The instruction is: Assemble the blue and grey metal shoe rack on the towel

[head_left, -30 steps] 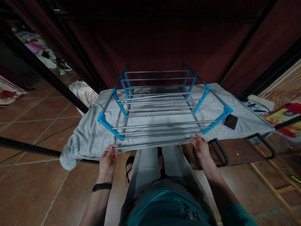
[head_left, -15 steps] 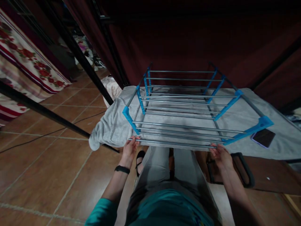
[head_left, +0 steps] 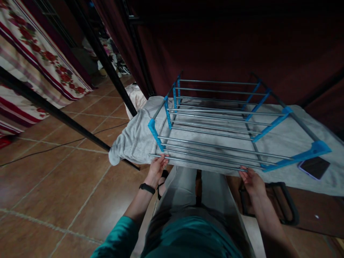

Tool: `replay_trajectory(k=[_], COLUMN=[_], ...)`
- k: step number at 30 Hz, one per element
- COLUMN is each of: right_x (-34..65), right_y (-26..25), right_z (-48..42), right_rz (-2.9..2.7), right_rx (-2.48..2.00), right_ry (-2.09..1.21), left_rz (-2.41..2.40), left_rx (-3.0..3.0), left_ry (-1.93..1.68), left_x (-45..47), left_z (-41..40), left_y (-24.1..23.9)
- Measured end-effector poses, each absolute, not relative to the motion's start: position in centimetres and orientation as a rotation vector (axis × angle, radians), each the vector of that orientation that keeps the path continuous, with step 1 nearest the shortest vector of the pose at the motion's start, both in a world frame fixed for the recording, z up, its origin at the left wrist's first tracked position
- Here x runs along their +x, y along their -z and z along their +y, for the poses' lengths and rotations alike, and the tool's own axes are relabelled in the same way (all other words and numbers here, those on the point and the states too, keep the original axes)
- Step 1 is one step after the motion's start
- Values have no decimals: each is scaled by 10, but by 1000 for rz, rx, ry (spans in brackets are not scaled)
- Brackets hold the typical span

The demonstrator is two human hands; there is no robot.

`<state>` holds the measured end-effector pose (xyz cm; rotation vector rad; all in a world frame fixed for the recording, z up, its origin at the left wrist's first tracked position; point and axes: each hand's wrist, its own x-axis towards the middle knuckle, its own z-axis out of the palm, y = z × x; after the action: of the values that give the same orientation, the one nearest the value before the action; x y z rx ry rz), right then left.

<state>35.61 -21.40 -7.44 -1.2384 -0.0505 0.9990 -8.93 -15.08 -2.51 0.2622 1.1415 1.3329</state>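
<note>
Both of my hands hold a thin grey metal rod point(head_left: 204, 163) level along the near edge of the padded surface. Near its left end, my left hand point(head_left: 158, 167) pinches the rod, whose tip sticks out past the fingers. At the right end, the fingers of my right hand point(head_left: 252, 181) are closed round it. Just beyond the rod stands a rack point(head_left: 215, 112) of grey metal bars joined by blue plastic brackets. The rod looks separate from the rack's nearest blue brackets. Underneath lies a grey plush cloth point(head_left: 134, 138).
A phone point(head_left: 314, 167) lies on the cloth by the rack's near right corner. Black metal poles point(head_left: 102, 53) slant on the left. A dark red curtain point(head_left: 215, 46) hangs behind. Below right is a black tubular frame point(head_left: 291, 206). A cable point(head_left: 64, 144) crosses the tiled floor.
The view has shifted, so rack and cloth appear a little further right. Both hands keep hold of the rod; its right end now sits further left of the rack's near right bracket.
</note>
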Motion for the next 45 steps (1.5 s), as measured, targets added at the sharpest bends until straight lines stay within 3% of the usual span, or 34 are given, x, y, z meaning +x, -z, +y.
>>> replay_trajectory(k=[18, 30, 33, 39, 45], right_x=[357, 355, 357, 362, 365], right_y=[81, 80, 82, 88, 91], right_z=[-217, -214, -214, -215, -217], right_rz=[-100, -58, -69, -82, -119], right_rx=[-1233, -1277, -1262, -1251, -1220], right_ry=[-964, -920, -915, -931, -947], left_rz=[1237, 1684, 1786, 2002, 1988], left_rx=[569, 1624, 1886, 2358, 2553], left_ry=[-1197, -1191, -1022, -354, -189], left_x=[-74, -83, -86, -92, -99], left_z=[-158, -169, -171, -163, -157], left_y=[33, 29, 27, 16, 12])
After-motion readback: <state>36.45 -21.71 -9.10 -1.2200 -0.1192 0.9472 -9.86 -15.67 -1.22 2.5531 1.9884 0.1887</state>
